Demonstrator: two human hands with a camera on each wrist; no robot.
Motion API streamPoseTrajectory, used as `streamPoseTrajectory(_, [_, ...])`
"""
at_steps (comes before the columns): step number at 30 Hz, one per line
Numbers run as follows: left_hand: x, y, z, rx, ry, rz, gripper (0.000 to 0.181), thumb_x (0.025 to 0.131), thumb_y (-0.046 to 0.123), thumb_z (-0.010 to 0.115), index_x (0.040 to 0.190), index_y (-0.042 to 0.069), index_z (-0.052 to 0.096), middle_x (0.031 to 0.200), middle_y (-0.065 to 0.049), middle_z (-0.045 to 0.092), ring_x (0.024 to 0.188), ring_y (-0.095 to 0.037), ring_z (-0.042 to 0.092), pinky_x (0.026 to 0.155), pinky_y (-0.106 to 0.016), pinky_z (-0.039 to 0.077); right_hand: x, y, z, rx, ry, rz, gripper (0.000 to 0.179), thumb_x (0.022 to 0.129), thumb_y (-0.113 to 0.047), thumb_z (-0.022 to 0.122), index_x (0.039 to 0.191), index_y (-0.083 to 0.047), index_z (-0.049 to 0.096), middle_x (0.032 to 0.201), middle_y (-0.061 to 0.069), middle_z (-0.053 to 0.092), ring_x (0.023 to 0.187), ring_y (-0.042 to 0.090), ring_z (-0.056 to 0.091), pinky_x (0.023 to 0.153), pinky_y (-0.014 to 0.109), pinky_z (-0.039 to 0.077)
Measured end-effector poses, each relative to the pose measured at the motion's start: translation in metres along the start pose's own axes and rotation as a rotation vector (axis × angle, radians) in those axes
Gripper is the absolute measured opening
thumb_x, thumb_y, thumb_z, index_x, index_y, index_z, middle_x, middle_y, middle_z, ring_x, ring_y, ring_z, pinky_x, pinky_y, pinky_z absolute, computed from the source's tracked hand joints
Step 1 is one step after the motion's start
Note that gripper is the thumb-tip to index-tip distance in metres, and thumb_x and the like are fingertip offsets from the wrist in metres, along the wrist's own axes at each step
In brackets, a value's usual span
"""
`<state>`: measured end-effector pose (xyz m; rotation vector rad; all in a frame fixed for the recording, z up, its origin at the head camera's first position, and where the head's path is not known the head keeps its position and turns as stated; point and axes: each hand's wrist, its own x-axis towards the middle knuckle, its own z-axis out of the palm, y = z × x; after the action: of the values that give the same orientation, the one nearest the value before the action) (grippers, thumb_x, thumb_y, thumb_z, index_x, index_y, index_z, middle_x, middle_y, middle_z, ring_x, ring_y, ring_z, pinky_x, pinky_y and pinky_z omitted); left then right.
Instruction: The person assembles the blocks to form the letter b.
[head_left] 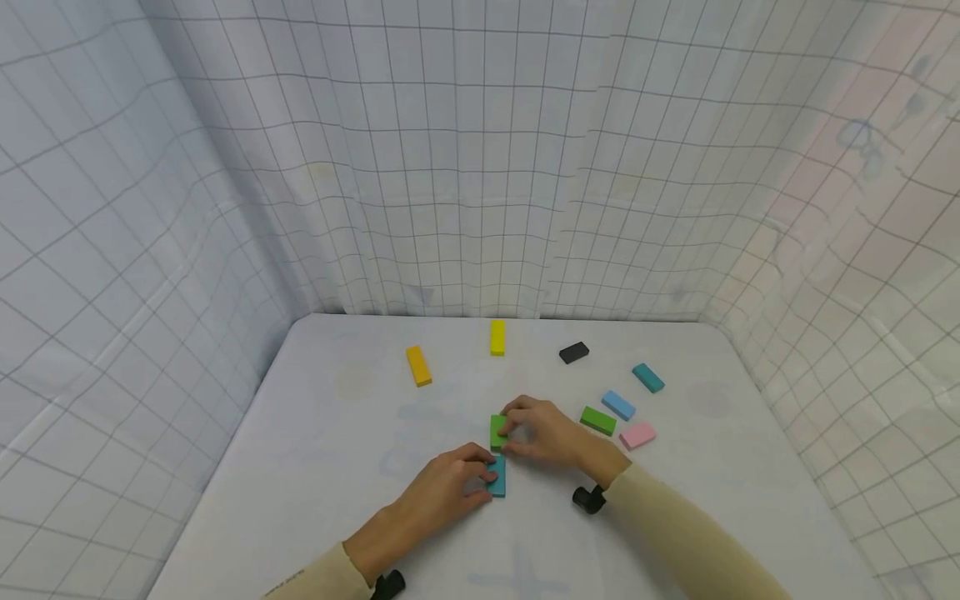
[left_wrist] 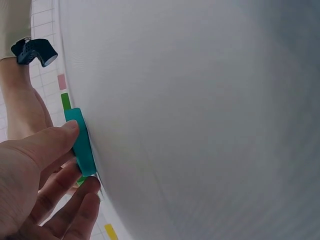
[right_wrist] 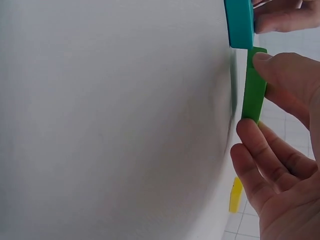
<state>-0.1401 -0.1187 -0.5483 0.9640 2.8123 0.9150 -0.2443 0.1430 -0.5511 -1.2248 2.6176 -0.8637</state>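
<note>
Near the middle of the white table, my left hand point(head_left: 444, 490) holds a teal block point(head_left: 498, 482) point(left_wrist: 83, 150) by its edges, between thumb and fingers. Just beyond it, my right hand point(head_left: 547, 432) pinches a green block point(head_left: 497, 430) point(right_wrist: 255, 92) from the right side, with the thumb on its near end and fingers at the far end. The two blocks stand in line, end to end. In the head view a thin gap shows between them. Fingers hide part of each block.
An orange block point(head_left: 419, 367), a yellow block point(head_left: 497, 337) and a black block point(head_left: 573, 352) lie toward the back. At the right are another teal block point(head_left: 648, 377), a light blue one point(head_left: 618, 405), a second green one point(head_left: 597, 421) and a pink one point(head_left: 637, 436). Gridded curtains point(head_left: 480, 183) surround the table.
</note>
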Motion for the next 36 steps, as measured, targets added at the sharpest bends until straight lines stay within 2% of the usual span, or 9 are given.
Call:
streamPoseTrajectory(6, [0.0004, -0.0004, 0.0013, 0.001, 0.009, 0.004, 0.021, 0.097, 0.012, 0.096, 0.117, 0.006, 0.091, 0.138, -0.006, 0.08, 0.127, -0.026, 0.082, 0.107, -0.043, 0.07, -0.0008, -0.0032, 0.0023, -0.015, -0.006, -0.013, 0.011, 0.107, -0.023, 0.088, 0.118, -0.021, 0.086, 0.142, 0.006, 0.077, 0.131, 0.024, 0.077, 0.117, 0.047, 0.065])
streamPoseTrajectory(16, [0.0024, -0.0001, 0.0037, 0.011, 0.007, -0.025, 0.022, 0.098, 0.014, 0.096, 0.117, 0.007, 0.092, 0.138, -0.005, 0.08, 0.128, -0.024, 0.082, 0.109, -0.042, 0.07, -0.0036, -0.0064, 0.0026, -0.011, 0.003, -0.021, 0.012, 0.108, -0.021, 0.086, 0.12, -0.021, 0.087, 0.141, 0.005, 0.078, 0.132, 0.024, 0.077, 0.117, 0.047, 0.065])
streamPoseTrajectory(33, [0.0014, 0.0001, 0.0031, 0.004, 0.017, 0.002, 0.023, 0.097, 0.013, 0.097, 0.118, 0.005, 0.092, 0.137, -0.005, 0.081, 0.127, -0.022, 0.082, 0.108, -0.04, 0.07, -0.0089, -0.0068, 0.005, -0.017, 0.032, -0.06, 0.011, 0.109, -0.021, 0.086, 0.12, -0.019, 0.087, 0.142, 0.008, 0.078, 0.132, 0.029, 0.078, 0.114, 0.049, 0.067])
streamPoseTrajectory(36, [0.0015, 0.0, 0.0027, -0.006, 0.014, 0.004, 0.023, 0.097, 0.012, 0.096, 0.118, 0.005, 0.092, 0.138, -0.006, 0.08, 0.128, -0.023, 0.082, 0.109, -0.041, 0.07, -0.0096, -0.0061, 0.0064, -0.01, 0.027, -0.045, 0.011, 0.109, -0.021, 0.086, 0.12, -0.02, 0.087, 0.144, 0.008, 0.077, 0.134, 0.029, 0.078, 0.115, 0.049, 0.066])
